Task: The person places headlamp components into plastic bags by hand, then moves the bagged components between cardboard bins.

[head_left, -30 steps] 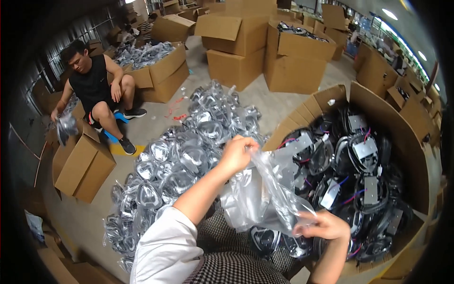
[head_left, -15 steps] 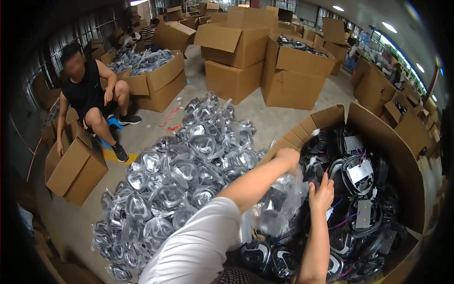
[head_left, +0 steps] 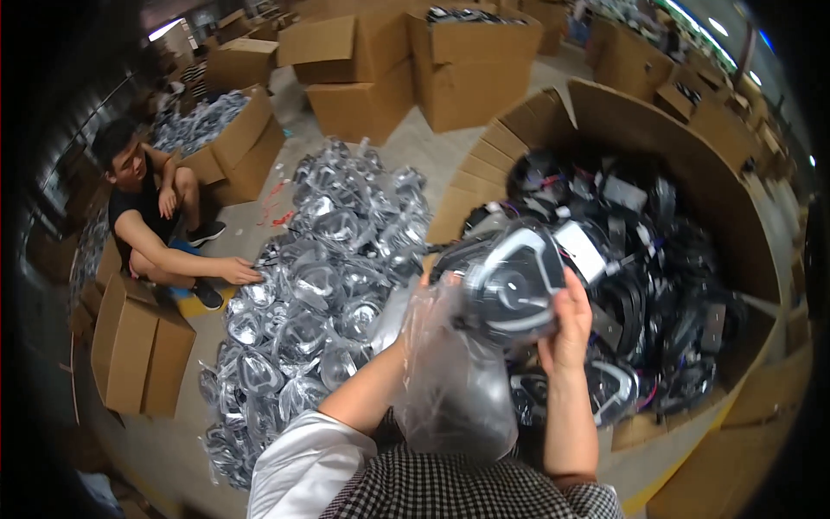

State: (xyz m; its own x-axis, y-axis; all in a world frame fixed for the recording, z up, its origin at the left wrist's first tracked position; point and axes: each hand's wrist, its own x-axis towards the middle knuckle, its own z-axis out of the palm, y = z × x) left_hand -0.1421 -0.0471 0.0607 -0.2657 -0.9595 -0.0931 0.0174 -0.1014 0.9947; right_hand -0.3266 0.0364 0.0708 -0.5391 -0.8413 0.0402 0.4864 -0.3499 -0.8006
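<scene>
Currently, the right hand (head_left: 568, 324) is holding a black unit (head_left: 516, 284) by its right edge, thumb and fingers lying close against the rim. The unit is hanging over the near left part of a large carton (head_left: 683, 147), where other black units (head_left: 618, 303) are lying jumbled. The left hand (head_left: 424, 281) is gripping the upper edge of a clear plastic bag (head_left: 458, 381), though film is covering most of its fingers, so how tightly they are closing is unclear. The bag is hanging just left of the unit, overlapping it; whether the unit's left edge is sitting inside, I cannot tell.

The unit is looking stiff, smooth and fairly light, its glossy face probably scuffing easily, so its outer rim is offering the safest hold. The bag is looking soft, thin and slippery, likely clinging and creasing; its mouth is giving the best purchase.

To the left, a heap of bagged units (head_left: 316, 277) is covering the floor (head_left: 419, 147), and a co-worker's hand (head_left: 238, 271) is resting by its left edge. No brand, label or writing is showing readably on the unit or bag.
</scene>
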